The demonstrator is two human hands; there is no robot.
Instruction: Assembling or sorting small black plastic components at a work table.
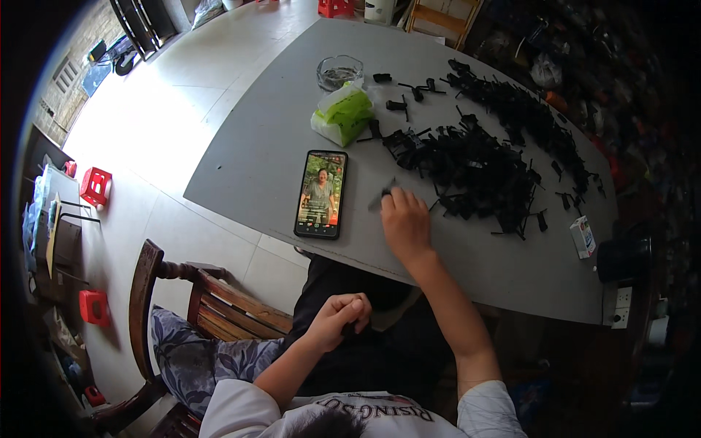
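Note:
My right hand (406,220) is over the grey table (252,164), its fingers closed on a small black part (386,192) with a thin stem. Held low over my lap, my left hand (339,320) is curled closed. A bit of something dark shows beneath its fingers, too hidden to name. To the right of my right hand lies a large heap of similar black parts (467,171), several with thin rods sticking out. A phone (320,194) with a lit screen rests flat to the left of that hand.
Behind the phone sit a green-and-white plastic bag (345,113) and a glass ashtray (340,71). A small white box (583,237) and a dark mug (623,259) are at the right edge. A wooden chair (234,303) and red stools (96,186) stand left.

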